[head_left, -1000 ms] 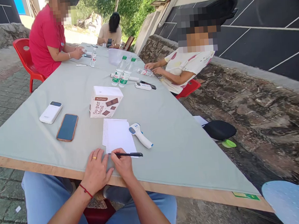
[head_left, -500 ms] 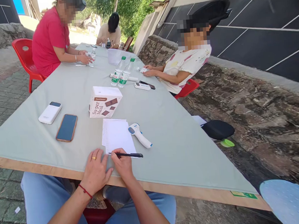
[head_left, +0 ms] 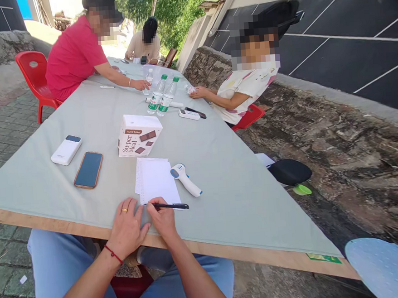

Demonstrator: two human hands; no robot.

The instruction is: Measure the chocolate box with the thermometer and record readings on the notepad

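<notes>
From my head camera, my right hand (head_left: 163, 218) sits at the near edge of the table (head_left: 220, 165), fingers pinched on a black pen (head_left: 170, 206) that lies nearly level, its barrel pointing right and its tip just at the lower edge of the white notepad (head_left: 156, 181). My left hand (head_left: 128, 229) lies flat on the grey-green cloth right beside it, fingers loosely spread and holding nothing, thumb touching my right hand; there is a ring on one finger and a red cord at the wrist. Both hands and the pen are where they were a second ago; nothing of mine has shifted.

Just right of the notepad lies a white infrared thermometer (head_left: 185, 179), its blue-faced head toward the pad. Beyond the pad stands a white and brown Super Meal box (head_left: 139, 135). To the left lie a smartphone (head_left: 88, 170), screen up, and a white power bank (head_left: 66, 150).

What has changed is farther up the table: the person in the red shirt (head_left: 75, 55), who had both hands drawn in close, now leans forward with an arm stretched out, a hand (head_left: 142, 85) near the two green-capped water bottles (head_left: 161, 96). The person in the pale patterned shirt (head_left: 245, 89) sits on the right side, hands near a white remote-like device (head_left: 189, 114)
</notes>
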